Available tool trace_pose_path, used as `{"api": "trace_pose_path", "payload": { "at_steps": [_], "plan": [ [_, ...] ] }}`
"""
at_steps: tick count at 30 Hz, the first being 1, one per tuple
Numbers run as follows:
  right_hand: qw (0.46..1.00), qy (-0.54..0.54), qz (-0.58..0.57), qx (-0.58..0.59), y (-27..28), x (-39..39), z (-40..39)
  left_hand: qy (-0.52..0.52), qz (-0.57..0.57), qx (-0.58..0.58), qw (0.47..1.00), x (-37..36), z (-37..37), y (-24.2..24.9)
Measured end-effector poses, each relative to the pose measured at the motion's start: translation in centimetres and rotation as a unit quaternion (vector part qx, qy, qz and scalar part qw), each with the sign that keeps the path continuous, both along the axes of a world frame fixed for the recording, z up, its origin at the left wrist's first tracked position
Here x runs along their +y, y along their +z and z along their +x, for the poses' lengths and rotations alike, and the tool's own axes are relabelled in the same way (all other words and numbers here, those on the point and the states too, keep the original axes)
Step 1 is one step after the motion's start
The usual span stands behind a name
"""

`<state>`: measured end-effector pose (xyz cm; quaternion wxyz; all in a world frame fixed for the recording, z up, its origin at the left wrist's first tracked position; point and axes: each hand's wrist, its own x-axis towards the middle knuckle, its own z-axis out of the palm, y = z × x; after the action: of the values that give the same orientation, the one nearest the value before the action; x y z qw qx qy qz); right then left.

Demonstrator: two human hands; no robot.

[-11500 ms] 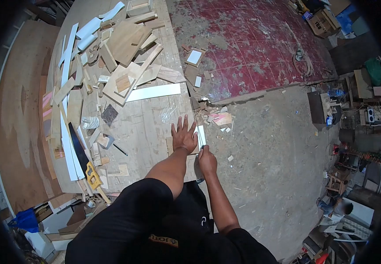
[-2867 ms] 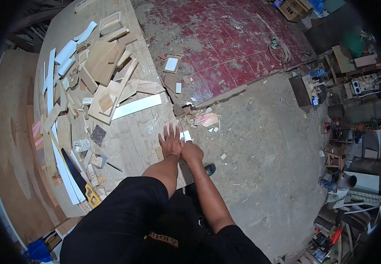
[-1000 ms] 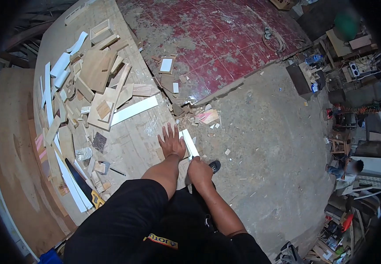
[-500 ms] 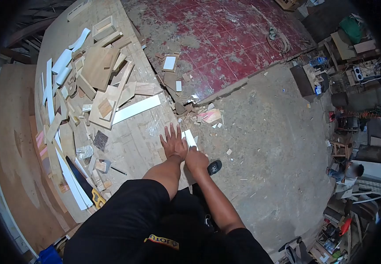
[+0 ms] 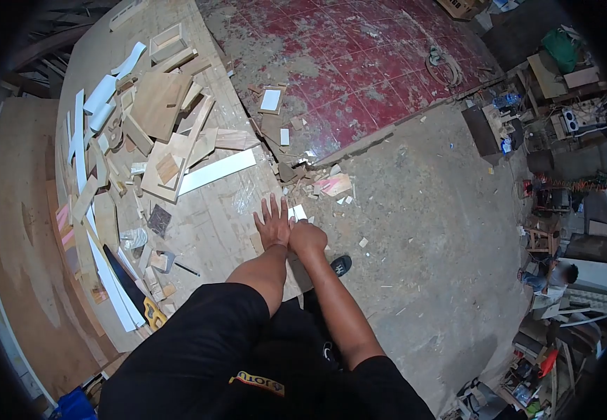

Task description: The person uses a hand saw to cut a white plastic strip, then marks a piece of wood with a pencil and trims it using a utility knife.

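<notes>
The white strip (image 5: 298, 211) is at the worktable (image 5: 212, 227)'s edge. I have the left hand (image 5: 274, 225) spread beside it and the right hand (image 5: 308, 239) curled; I can't tell around what. Toward the worktable's far end is an open wooden box (image 5: 171, 54), insides unclear.

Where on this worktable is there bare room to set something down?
The main bare patch of worktable lies between the wide white strip, dark square, black pencil-like stick and left hand, with clear plastic at its edge. Another: the far end, beyond the white rolls. Crowded: the offcut pile and the left edge, around the handsaw.
</notes>
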<state>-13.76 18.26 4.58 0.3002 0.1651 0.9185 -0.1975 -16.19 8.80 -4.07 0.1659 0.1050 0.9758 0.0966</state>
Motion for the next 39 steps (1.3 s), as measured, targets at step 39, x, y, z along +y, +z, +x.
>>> {"api": "trace_pose_path", "payload": {
  "at_steps": [39],
  "plan": [
    [0.996, -0.088, -0.013, 0.002, 0.2, 0.3, 3.2, -0.009, -0.029, 0.01, 0.999, 0.5, 0.6, 2.1]
  ]
}}
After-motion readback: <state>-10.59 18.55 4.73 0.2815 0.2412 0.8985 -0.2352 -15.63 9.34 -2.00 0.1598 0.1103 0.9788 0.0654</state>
